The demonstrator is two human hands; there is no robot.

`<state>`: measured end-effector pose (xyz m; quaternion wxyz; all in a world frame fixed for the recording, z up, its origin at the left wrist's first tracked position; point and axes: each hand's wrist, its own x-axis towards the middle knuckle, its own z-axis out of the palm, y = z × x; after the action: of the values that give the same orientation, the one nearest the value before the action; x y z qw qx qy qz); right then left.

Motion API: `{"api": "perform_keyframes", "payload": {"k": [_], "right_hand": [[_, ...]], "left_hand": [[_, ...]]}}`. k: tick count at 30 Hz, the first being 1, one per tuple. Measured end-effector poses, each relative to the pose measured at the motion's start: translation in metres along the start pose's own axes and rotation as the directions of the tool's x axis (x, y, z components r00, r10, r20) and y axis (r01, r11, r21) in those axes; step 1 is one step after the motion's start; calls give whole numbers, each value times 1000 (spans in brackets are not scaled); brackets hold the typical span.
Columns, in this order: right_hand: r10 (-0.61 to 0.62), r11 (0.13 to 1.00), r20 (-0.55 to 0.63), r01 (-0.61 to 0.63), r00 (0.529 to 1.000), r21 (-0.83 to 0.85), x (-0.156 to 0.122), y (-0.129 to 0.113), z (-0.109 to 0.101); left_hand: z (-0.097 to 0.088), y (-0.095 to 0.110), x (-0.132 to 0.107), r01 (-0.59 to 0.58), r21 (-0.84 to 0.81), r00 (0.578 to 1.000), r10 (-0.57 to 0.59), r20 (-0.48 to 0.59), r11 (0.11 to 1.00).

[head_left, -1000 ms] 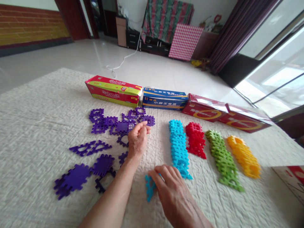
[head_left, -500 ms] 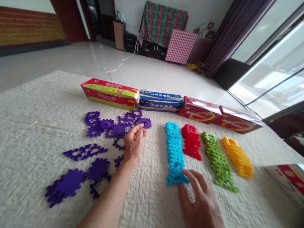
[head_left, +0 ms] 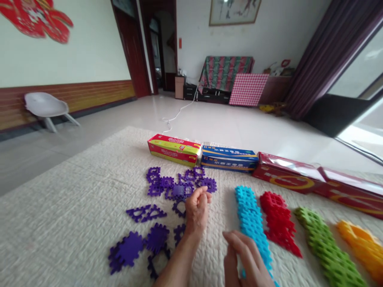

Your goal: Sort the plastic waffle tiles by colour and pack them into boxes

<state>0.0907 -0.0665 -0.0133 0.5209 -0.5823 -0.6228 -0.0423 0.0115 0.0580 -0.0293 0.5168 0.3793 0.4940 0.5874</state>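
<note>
My left hand [head_left: 197,207] is curled with its fingers closed, and nothing shows in it. It hovers beside the scattered purple plastic building pieces [head_left: 179,190], nearest the ones at the upper right of the group, and hides part of them. More flat purple pieces [head_left: 128,251] lie left of my left forearm. My right hand [head_left: 247,259] is held with thumb and fingers apart and holds nothing. It covers the near end of a row of overlapping blue pieces [head_left: 251,217]; whether it touches them I cannot tell.
Rows of red pieces [head_left: 277,221], green pieces [head_left: 329,249] and yellow pieces [head_left: 363,243] lie to the right on the quilted cover [head_left: 77,223]. Behind stand a red-yellow box [head_left: 173,149], a blue box [head_left: 229,158] and two dark red boxes [head_left: 287,172].
The head view has tilted up and turned left. My right hand has come off the near blue piece and shifted left, towards my left hand. My left hand stays curled by the purple pieces.
</note>
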Motion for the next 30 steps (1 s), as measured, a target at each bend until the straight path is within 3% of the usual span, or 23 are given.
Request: {"api": "perform_keyframes", "payload": {"k": [6,16,25,30], "right_hand": [[136,975,-30,-128,990,182,2,3,45],[438,853,60,-436,897,286,-7,29,66],[288,933,177,-317,941,168,-3,39,57],[304,927,162,-331,939,178,1,30,55]], "left_hand": [[-1,0,-1,33,-21,999,-33,5,999],[-1,5,-1,38,18,999,-37,-15,999],[2,7,-3,-14,48,999,15,-30,999],[2,7,-2,-27,47,999,28,-15,999]]}}
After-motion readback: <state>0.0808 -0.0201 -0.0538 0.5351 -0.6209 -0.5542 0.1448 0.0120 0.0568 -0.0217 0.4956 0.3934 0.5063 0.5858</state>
